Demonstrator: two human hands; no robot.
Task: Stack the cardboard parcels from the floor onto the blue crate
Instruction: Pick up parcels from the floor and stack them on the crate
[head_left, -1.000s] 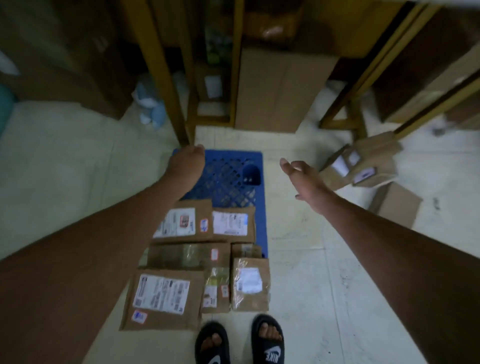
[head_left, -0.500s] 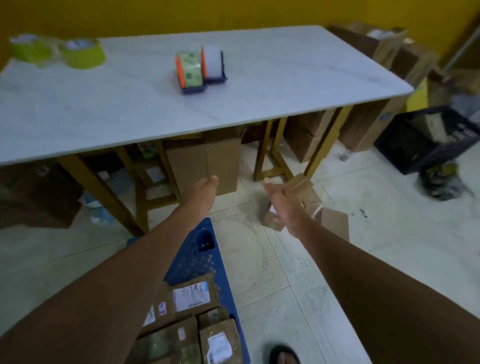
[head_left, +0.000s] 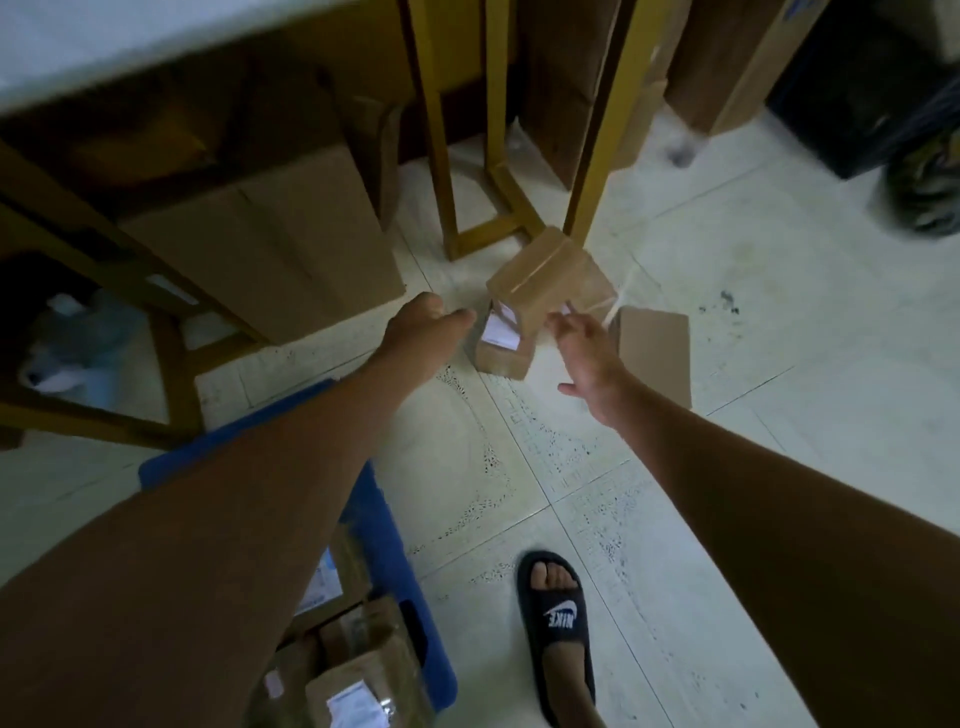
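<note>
Two stacked cardboard parcels lie on the tiled floor by a yellow table leg: a taped upper box (head_left: 550, 280) on a lower one with a white label (head_left: 501, 348). A flat brown parcel (head_left: 655, 348) lies just right of them. My left hand (head_left: 423, 325) reaches toward the stack's left side, fingers relaxed, holding nothing. My right hand (head_left: 589, 358) reaches toward its right side, fingers extended and empty. The blue crate (head_left: 395, 551) sits at lower left, partly hidden by my left arm, with labelled parcels (head_left: 358, 670) on it.
Yellow wooden table legs (head_left: 602, 130) and large cardboard boxes (head_left: 280, 244) stand under the white table (head_left: 78, 47). A dark crate (head_left: 872, 88) sits at top right. My sandalled foot (head_left: 558, 623) stands on the floor right of the blue crate.
The view swung up to the tabletop, then back down toward the floor. Both hands have stretched forward from above the blue crate to either side of the stacked parcels.
</note>
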